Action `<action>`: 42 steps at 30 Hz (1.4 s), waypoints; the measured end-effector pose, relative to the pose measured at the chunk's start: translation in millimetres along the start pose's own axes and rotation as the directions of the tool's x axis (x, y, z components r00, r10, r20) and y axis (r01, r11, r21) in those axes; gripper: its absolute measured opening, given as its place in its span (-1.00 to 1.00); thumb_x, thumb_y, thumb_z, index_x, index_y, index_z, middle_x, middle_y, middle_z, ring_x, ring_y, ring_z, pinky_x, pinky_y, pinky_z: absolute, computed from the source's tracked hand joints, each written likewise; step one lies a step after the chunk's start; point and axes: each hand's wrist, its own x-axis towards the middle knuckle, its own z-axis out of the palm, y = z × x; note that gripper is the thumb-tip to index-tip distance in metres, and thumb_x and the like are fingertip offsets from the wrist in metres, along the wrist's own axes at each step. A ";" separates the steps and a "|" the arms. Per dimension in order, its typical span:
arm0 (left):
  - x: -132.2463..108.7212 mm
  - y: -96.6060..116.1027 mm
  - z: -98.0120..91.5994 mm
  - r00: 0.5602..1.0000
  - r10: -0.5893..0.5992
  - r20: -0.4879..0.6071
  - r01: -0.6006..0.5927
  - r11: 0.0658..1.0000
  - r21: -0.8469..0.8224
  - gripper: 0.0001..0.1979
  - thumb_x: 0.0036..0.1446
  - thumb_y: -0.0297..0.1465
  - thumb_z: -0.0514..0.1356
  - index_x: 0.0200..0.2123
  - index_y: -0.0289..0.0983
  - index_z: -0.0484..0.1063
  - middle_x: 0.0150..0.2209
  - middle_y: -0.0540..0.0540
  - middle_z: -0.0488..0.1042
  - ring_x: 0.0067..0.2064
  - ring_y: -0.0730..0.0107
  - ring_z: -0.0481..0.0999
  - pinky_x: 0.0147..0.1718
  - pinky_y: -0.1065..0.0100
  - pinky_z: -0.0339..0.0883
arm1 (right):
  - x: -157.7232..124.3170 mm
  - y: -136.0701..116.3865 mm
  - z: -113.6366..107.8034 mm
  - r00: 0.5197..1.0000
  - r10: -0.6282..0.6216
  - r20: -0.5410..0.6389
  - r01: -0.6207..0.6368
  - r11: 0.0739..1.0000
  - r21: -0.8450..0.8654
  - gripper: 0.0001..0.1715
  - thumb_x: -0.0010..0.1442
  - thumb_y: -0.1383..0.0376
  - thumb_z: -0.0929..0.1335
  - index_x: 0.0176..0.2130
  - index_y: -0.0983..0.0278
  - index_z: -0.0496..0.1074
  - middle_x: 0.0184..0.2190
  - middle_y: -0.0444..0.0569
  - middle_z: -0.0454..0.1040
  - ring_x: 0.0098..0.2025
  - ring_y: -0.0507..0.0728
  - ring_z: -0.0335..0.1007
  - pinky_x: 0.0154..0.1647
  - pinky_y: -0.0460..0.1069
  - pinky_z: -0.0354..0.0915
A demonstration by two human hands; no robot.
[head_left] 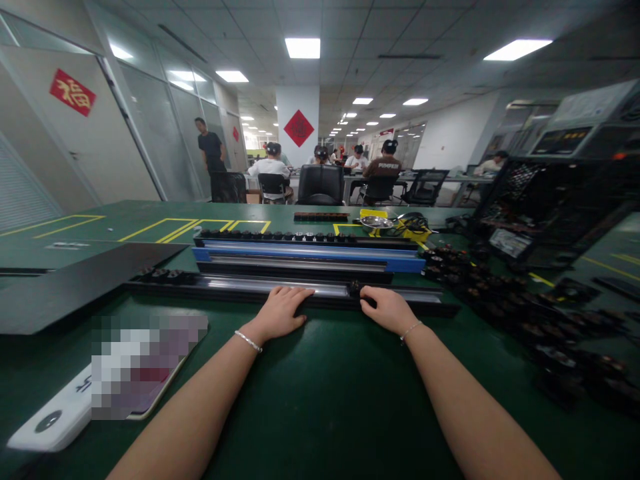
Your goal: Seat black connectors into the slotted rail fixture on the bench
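Note:
A long black rail (320,303) with a shiny channel lies crosswise on the green table. My left hand (284,310) rests on its near edge, fingers outstretched and apart, gripping nothing. In the channel sits a small dark part (355,288), its exact kind too small to tell. The curled fingers of my right hand (389,308) close against that part's right side; their tips are partly hidden. At the rail's left end stand several similar dark parts (160,274). Behind it lies a blue rail (310,252), and beyond that a black rail carries a row of dark parts (280,236).
Many loose black parts (500,293) are heaped at the right, before a black open-framed machine (530,207). A metal dish (377,223) sits at the back. At the left are a dark flat panel (90,280) and a white handheld device (55,417). People sit farther off.

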 end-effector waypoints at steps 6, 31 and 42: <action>0.2 -0.6 0.3 1.000 0.002 0.000 -0.002 1.000 -0.003 -0.37 0.03 -0.29 0.19 0.20 -0.07 0.12 0.15 -0.05 0.33 0.10 0.18 0.31 0.11 0.10 0.04 | -0.4 0.4 -0.6 1.000 0.001 -0.014 -0.001 1.000 0.010 -0.79 0.15 0.23 0.22 -0.30 0.19 0.42 -0.36 -0.10 0.49 -0.33 0.07 0.34 -0.36 -0.08 0.09; 0.8 0.5 1.3 1.000 -0.002 -0.015 0.002 1.000 0.003 -0.38 0.02 -0.29 0.19 0.18 -0.07 0.14 0.13 -0.06 0.36 0.09 0.18 0.32 0.10 0.09 0.04 | 7.6 -8.8 25.3 0.848 0.293 -0.443 -0.299 0.953 0.058 -0.67 0.08 0.09 0.31 -0.23 0.26 0.37 -0.22 0.05 0.44 -0.13 0.20 0.29 -0.14 0.05 0.16; 0.3 1.1 -0.1 1.000 -0.008 -0.003 0.008 1.000 -0.013 -0.38 0.03 -0.29 0.18 0.19 -0.08 0.14 0.14 -0.07 0.34 0.10 0.18 0.31 0.11 0.08 0.03 | 8.6 -13.5 16.4 0.904 0.310 -0.296 -0.314 0.949 0.033 -0.69 0.12 0.13 0.26 -0.21 0.20 0.44 -0.25 -0.02 0.52 -0.16 0.17 0.38 -0.13 0.04 0.14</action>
